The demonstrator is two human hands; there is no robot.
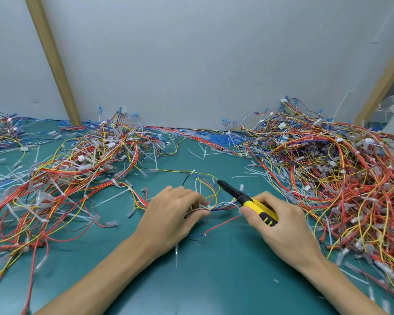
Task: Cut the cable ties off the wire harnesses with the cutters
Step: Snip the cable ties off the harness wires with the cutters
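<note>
On green mat (214, 280), left grip (173, 214) pinches wire harness (222, 206); right grip (280, 226) clasps cutters (242, 197) beside it.

Pale grey wall (203, 60) is standing at back w/ tan wood strips slanting: L strip (53, 62) & R strip (382, 88); teal tabletop (214, 280) is lying below, evenly lit.

The left hand (171, 214) curled over the thin wire bundle (223, 204), hiding where its fingertips pinched it. The right hand (280, 226) wrapped the cutters (248, 198), covering most of the yellow handles. Any cable tie on that bundle was too small to make out. Both forearms (105, 273) ran off the bottom edge. The right pile (328, 167) of wires was cut off by the right edge, the left pile (55, 178) by the left edge.
</note>
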